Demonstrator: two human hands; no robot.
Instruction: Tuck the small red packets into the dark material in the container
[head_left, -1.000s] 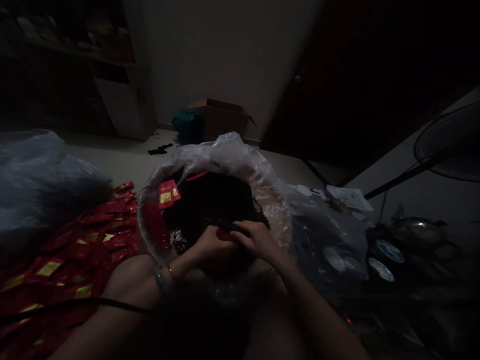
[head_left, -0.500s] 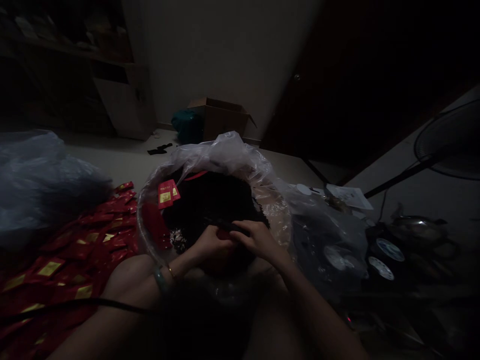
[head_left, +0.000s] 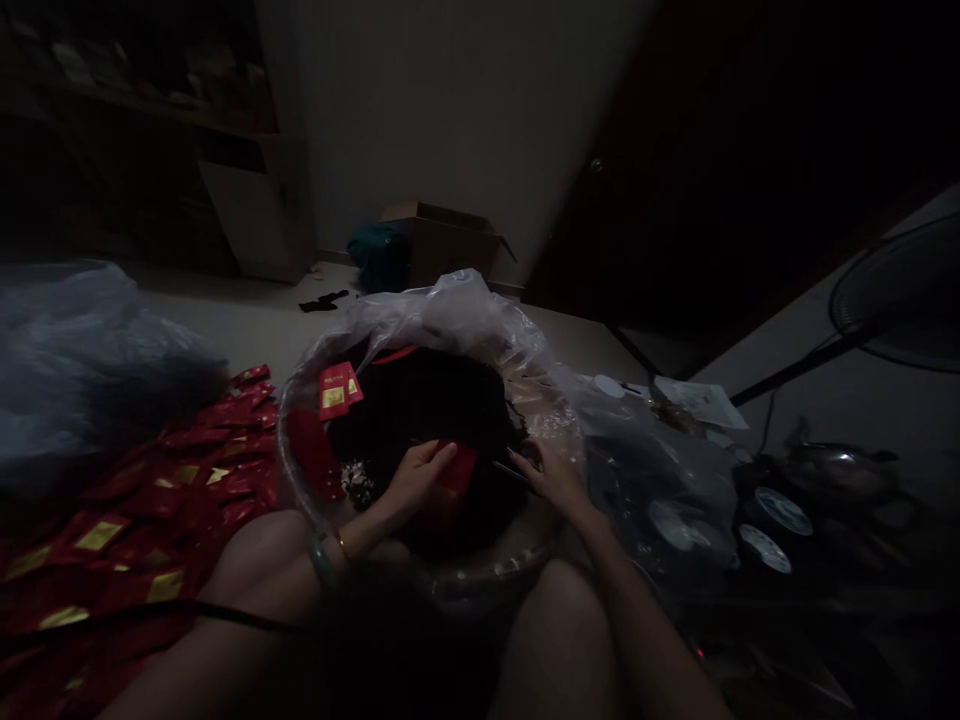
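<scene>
Over a round basin lined with clear plastic (head_left: 287, 450), my left hand (head_left: 416, 480) is closed on a red packet (head_left: 457, 472), pinching it by thumb and fingers. My right hand (head_left: 556, 478), to the right of it, is closed around a thin tool (head_left: 510, 469) with a pale edge; its kind is too dark to make out. Beneath both hands lies a heap of dark loose stuff like tea leaves (head_left: 427, 395). Two flat red packets with gold labels (head_left: 337, 390) rest on the heap's left edge.
Many red packets (head_left: 180, 470) lie piled on the left, beside a big translucent bag (head_left: 82, 350). A cardboard box (head_left: 454, 245) stands by the wall. At right are plastic bags (head_left: 660, 490), round patterned lids or dishes (head_left: 765, 548), a metal kettle (head_left: 840, 465) and a fan (head_left: 900, 290).
My hands were together at the red packet, with a dark tool across it. Now my right hand has drawn away to the right with the thin tool, while my left keeps the packet.
</scene>
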